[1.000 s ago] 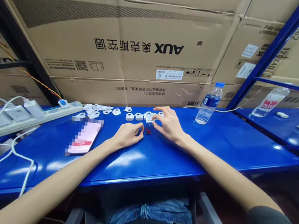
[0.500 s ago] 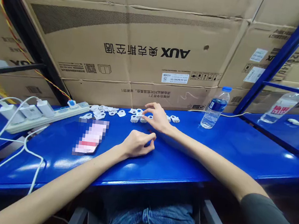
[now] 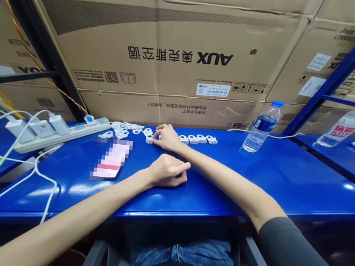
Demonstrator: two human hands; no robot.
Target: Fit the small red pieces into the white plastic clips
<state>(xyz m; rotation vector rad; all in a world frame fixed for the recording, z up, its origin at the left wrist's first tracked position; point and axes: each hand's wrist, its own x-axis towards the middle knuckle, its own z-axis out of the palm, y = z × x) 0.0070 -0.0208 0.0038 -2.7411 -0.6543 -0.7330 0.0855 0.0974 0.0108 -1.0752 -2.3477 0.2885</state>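
Observation:
My right hand (image 3: 168, 138) reaches to the back of the blue table, thumb and fingertips closed at the edge of a small white plug-like piece with a ring (image 3: 150, 139). Part of that row is hidden behind the hand. To its right, several similar white ringed pieces (image 3: 193, 139) stand in a line. A loose heap of white pieces (image 3: 123, 130) lies to the left. Nearer to me, my left hand (image 3: 169, 171) rests over the table with its fingers curled in; whatever they may hold is hidden.
On the left are a white power strip (image 3: 78, 129) with chargers and looping white cables (image 3: 33, 172). A phone (image 3: 112, 159) lies on the blue table (image 3: 222, 189). A water bottle (image 3: 263, 126) stands at the back right, another bottle (image 3: 344, 128) further right. Cardboard boxes (image 3: 177, 26) wall the back.
My right hand has moved left along the row, uncovering more white pieces to its right, and its fingers have drawn together. The left hand stays nearly in place. The view has shifted slightly.

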